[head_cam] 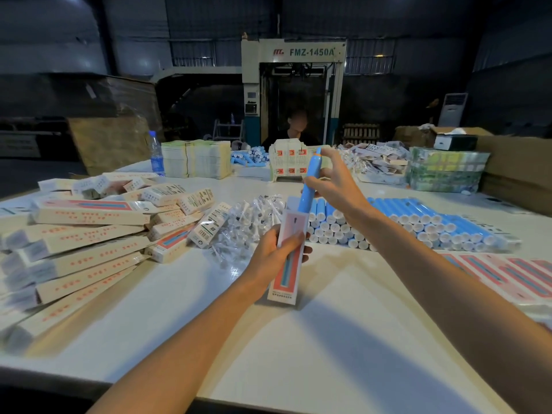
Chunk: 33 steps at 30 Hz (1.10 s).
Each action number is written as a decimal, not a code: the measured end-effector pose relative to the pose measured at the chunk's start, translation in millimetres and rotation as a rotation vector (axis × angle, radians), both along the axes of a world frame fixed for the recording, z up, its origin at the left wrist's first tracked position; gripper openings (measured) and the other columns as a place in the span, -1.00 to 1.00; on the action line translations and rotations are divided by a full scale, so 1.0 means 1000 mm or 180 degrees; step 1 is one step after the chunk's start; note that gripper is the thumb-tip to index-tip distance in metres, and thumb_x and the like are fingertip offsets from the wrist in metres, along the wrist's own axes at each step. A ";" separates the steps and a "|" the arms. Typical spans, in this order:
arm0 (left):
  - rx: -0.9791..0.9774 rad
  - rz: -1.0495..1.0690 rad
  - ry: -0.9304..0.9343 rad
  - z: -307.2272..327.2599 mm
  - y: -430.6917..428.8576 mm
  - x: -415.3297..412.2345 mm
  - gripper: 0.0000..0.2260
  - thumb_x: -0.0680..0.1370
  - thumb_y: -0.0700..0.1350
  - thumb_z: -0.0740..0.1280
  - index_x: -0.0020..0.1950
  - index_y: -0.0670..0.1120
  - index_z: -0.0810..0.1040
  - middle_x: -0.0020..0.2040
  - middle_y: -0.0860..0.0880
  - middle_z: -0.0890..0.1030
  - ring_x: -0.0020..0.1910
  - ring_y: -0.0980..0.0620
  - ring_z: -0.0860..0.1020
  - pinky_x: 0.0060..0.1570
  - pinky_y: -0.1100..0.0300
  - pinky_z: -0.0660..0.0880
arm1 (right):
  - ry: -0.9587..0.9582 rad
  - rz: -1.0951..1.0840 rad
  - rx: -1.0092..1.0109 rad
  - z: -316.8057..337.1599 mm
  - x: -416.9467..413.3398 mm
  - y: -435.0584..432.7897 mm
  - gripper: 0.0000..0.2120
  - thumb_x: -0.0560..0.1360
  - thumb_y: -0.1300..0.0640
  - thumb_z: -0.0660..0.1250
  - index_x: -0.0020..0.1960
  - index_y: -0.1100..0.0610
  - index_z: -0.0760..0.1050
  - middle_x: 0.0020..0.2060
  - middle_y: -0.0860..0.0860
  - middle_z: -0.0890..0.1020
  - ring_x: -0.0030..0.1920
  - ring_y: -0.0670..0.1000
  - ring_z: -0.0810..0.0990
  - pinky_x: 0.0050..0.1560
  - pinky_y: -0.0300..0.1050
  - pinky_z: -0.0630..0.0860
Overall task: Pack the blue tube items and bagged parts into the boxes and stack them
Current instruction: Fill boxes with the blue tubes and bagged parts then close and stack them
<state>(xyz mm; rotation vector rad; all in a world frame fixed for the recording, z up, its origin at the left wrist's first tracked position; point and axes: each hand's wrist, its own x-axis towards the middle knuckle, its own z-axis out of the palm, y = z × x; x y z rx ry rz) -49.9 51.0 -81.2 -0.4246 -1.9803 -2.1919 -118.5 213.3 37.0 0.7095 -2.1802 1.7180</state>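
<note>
My left hand [276,252] grips a long white and pink box [288,265], held upright above the table with its top flap open. A blue tube [310,182] stands with its lower end in the box mouth; my right hand [336,183] pinches the tube near its middle. Behind my hands lies a pile of clear bagged parts [252,221]. To the right, several blue tubes [418,222] lie stacked in rows. Packed boxes [83,234] are heaped at the left.
Flat unfolded box blanks [513,273] lie at the right edge of the white table [298,339]. A water bottle [156,155], bundles of flat cartons [195,158] and more tubes stand at the far side, where another person sits. Cardboard cartons flank the table.
</note>
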 end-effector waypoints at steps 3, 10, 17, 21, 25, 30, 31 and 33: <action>-0.0037 -0.0008 0.0019 -0.001 0.001 0.001 -0.68 0.67 0.05 0.42 0.35 -0.07 0.55 0.09 -0.11 0.76 0.08 -0.13 0.76 0.03 0.05 0.70 | -0.0172 0.0047 0.0403 0.005 0.000 0.000 -0.45 0.56 0.18 0.43 0.44 -0.09 0.28 0.11 0.06 0.70 0.11 -0.05 0.68 -0.07 -0.26 0.47; -0.0028 0.0344 0.0051 -0.004 -0.008 -0.007 -0.67 0.66 0.09 0.43 0.35 -0.03 0.52 0.04 -0.06 0.77 0.02 -0.08 0.77 0.03 0.02 0.70 | -0.0041 -0.0073 0.1331 -0.018 0.005 -0.011 -0.72 0.57 0.02 0.43 0.20 0.04 0.43 0.11 -0.01 0.59 0.09 0.02 0.60 -0.08 -0.10 0.51; 0.0100 0.0945 -0.0102 -0.005 -0.022 -0.016 -0.75 0.66 0.13 0.40 0.26 0.06 0.51 -0.01 -0.02 0.76 -0.07 -0.02 0.77 -0.08 0.08 0.70 | 0.1554 -0.0899 0.2623 -0.052 0.008 -0.024 -0.60 0.74 -0.07 0.11 0.50 0.05 0.44 0.35 0.02 0.56 0.27 0.11 0.55 0.25 0.16 0.46; -0.0054 0.1820 -0.0144 -0.004 -0.047 -0.022 -0.83 0.73 0.06 0.31 0.26 0.04 0.45 0.08 -0.01 0.68 -0.01 -0.01 0.72 -0.15 0.13 0.59 | 0.1071 -0.0960 0.1406 -0.073 0.000 -0.031 -0.65 0.70 0.18 0.20 0.47 0.11 0.42 0.23 0.03 0.60 0.10 0.03 0.59 0.11 0.12 0.58; -0.0027 0.2250 -0.0233 -0.001 -0.070 -0.029 -0.81 0.74 0.05 0.28 0.28 -0.02 0.41 0.15 -0.07 0.65 -0.02 0.04 0.66 -0.09 0.08 0.55 | 0.0910 -0.0491 0.1834 -0.105 -0.009 -0.045 -0.64 0.67 0.28 0.21 0.44 0.13 0.44 0.21 0.06 0.59 0.16 0.01 0.56 0.20 0.11 0.57; -0.0293 0.2385 -0.0001 0.000 -0.087 -0.031 -0.76 0.74 0.08 0.27 0.32 -0.01 0.39 0.25 -0.08 0.60 0.21 -0.15 0.61 0.23 -0.14 0.55 | 0.0971 -0.0202 0.2357 -0.137 -0.011 -0.065 -0.66 0.69 0.20 0.23 0.45 0.15 0.45 0.34 0.10 0.52 0.37 0.14 0.46 0.34 0.08 0.45; -0.0298 0.2413 -0.0025 -0.001 -0.089 -0.032 -0.75 0.74 0.08 0.27 0.33 -0.01 0.39 0.25 -0.08 0.59 0.21 -0.15 0.60 0.21 -0.12 0.54 | 0.1015 -0.0199 0.2399 -0.138 -0.010 -0.070 -0.66 0.68 0.21 0.23 0.45 0.16 0.45 0.35 0.11 0.51 0.38 0.15 0.44 0.34 0.08 0.44; -0.0239 0.2490 -0.0143 -0.002 -0.090 -0.034 -0.71 0.74 0.07 0.26 0.37 -0.05 0.40 0.27 -0.10 0.58 0.16 -0.12 0.59 0.16 -0.07 0.52 | 0.1098 -0.0115 0.2552 -0.136 -0.010 -0.080 -0.59 0.65 0.31 0.24 0.49 0.16 0.43 0.39 0.11 0.49 0.40 0.15 0.41 0.34 0.06 0.43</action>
